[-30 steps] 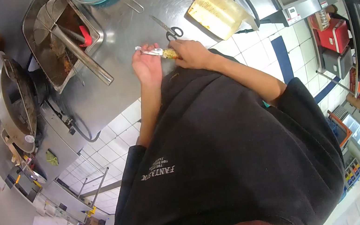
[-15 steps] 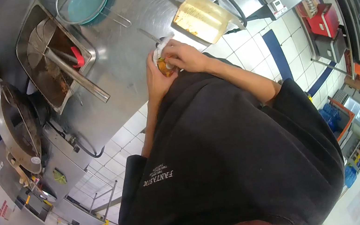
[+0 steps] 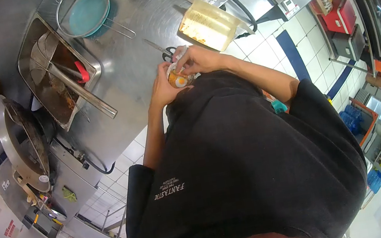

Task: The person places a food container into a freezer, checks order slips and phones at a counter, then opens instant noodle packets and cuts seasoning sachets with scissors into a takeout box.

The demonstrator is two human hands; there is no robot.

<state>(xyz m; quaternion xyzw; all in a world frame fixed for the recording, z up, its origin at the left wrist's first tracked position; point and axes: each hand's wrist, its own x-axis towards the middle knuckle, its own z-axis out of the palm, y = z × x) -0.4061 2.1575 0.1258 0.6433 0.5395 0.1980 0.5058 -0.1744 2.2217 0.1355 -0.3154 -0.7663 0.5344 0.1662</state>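
My left hand (image 3: 164,87) is curled around the side of a small round package (image 3: 179,79) with orange, yellow and white on its face, close to my waist. At the package's upper side, my right hand (image 3: 197,60) has its fingers bent and pressed together on a whitish, crumpled, film-like part. The exact kind of package is too small to make out. Just beyond my fingers, a pair of scissors (image 3: 163,49) with dark handles lies on the steel counter (image 3: 135,23), blades pointing away to the left.
A yellowish plastic container (image 3: 209,24) lies on the counter at right. At left are a blue-green bowl (image 3: 88,13) with a strainer over it, and a metal pan (image 3: 92,67) holding a skimmer and a red-handled tool. A large wok (image 3: 17,139) stands further left.
The package has turned, and more of its orange and white face shows. My right hand has shifted slightly to the right. The scissors' handles are now in plain view.
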